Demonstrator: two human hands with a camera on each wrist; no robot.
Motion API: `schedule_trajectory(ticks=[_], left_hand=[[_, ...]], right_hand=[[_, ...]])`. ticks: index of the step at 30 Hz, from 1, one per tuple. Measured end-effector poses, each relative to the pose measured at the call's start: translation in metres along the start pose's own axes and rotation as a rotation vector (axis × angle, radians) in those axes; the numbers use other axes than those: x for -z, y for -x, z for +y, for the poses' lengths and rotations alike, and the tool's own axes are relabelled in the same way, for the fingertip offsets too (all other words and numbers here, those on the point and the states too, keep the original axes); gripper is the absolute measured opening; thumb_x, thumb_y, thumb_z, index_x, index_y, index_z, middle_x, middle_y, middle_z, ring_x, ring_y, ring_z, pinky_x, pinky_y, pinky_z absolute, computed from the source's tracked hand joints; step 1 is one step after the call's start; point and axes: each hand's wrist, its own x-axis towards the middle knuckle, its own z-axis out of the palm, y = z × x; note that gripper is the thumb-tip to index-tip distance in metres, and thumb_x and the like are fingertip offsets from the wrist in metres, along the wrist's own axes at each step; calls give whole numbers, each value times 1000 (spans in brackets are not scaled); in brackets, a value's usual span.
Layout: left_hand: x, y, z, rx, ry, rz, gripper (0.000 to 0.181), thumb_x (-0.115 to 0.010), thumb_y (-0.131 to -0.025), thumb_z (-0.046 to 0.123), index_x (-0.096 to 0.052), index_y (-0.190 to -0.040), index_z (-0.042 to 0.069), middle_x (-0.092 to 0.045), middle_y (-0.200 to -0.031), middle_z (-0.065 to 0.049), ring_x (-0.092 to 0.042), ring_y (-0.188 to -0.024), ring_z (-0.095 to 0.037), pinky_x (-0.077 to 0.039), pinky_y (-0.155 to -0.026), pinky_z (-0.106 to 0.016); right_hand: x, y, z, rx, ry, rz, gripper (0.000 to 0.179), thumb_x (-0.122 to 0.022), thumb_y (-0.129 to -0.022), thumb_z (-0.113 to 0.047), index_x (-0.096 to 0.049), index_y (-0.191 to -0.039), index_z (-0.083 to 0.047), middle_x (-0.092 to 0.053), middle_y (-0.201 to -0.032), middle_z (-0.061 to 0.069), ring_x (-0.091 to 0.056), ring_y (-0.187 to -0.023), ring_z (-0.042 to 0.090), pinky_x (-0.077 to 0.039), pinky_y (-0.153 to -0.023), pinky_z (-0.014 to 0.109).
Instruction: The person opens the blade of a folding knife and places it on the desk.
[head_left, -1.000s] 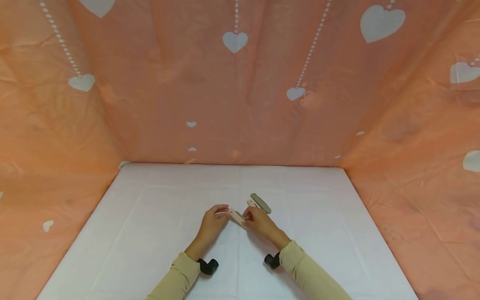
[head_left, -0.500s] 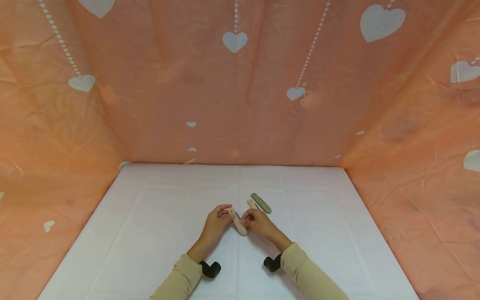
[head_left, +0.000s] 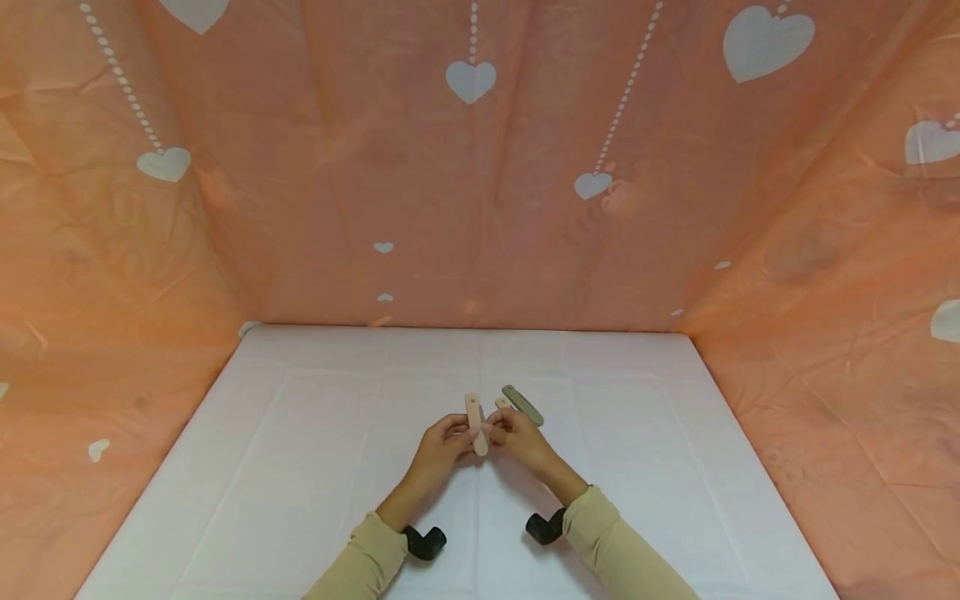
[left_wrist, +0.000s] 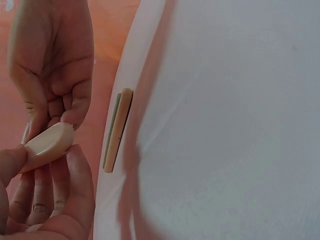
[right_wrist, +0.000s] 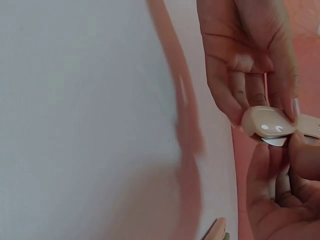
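Both hands meet at a cream folding knife (head_left: 472,405), raised over the white table. My left hand (head_left: 435,454) pinches its handle between thumb and fingers, with the thumb lying across it. On the other side, my right hand (head_left: 525,442) pinches the knife with thumb and fingertips. A sliver of shiny blade (right_wrist: 273,142) shows below the cream handle in the right wrist view; the rest of the blade is hidden by the handle and fingers. Just beyond the right hand lie a second cream handle (head_left: 502,403), partly covered by that hand, and an olive-green one (head_left: 522,405).
A white cloth (head_left: 360,383) covers the table. Orange sheeting with white hearts (head_left: 420,183) walls in its back and sides. Each wrist wears a black camera, such as the left one (head_left: 425,543).
The held knife has swung from a slant to nearly upright in the head view and shifted slightly away from the person. Both hands stay on it. The two handles on the table have not moved.
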Motion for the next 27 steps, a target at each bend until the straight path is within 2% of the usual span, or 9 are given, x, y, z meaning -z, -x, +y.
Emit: schedule_trajectory(ticks=[4,9,13,17,19,23,27], left_hand=[[0,0,2,-2,-31,8,36,-59,-92,17,-52,-118,-7,-60,-104,-15,-62,-90,-19,-52,-79,-42],[0,2,9,12,-39,17,33,-57,-93,13,-52,-119,-8,-58,-106,-17,-62,-89,-20,-50,-81,-50],[-3,8,23,22,-45,15,31,-55,-94,11,-51,-118,-9,-57,-107,-20,-62,-89,-23,-48,-82,-54],[-7,16,36,32,-51,21,29,-54,-95,8,-50,-116,-11,-56,-105,-19,-62,-88,-23,-49,-82,-49],[-7,15,35,37,-35,18,28,-54,-95,7,-50,-115,-12,-55,-105,-19,-62,-88,-24,-50,-82,-46],[-4,8,20,23,-8,9,29,-54,-95,8,-49,-116,-11,-54,-107,-20,-62,-87,-25,-52,-79,-42],[-2,4,10,8,-10,12,31,-55,-95,13,-49,-117,-9,-54,-107,-17,-63,-83,-22,-53,-77,-41]], right_hand=[[-1,7,-21,-20,-62,3,12,-54,-92,1,-54,-94,13,-59,-83,15,-54,-75,18,-50,-72,44],[-1,11,-31,-18,-95,35,13,-53,-92,2,-54,-97,13,-58,-87,16,-55,-79,21,-49,-76,49],[-1,8,-23,-17,-139,27,16,-52,-93,1,-54,-102,14,-59,-91,18,-56,-81,22,-49,-78,51],[-1,4,-10,-18,-141,16,17,-52,-93,-1,-54,-102,13,-59,-90,14,-56,-79,18,-50,-77,48],[-1,5,-14,-18,-130,10,17,-52,-94,-1,-54,-102,14,-59,-90,15,-55,-79,18,-50,-76,47],[0,13,-32,-26,-120,-6,17,-48,-94,2,-51,-103,16,-57,-92,23,-54,-82,24,-48,-78,52],[0,13,-32,-28,-120,-11,17,-48,-94,2,-51,-103,16,-57,-94,25,-56,-85,28,-46,-80,55]])
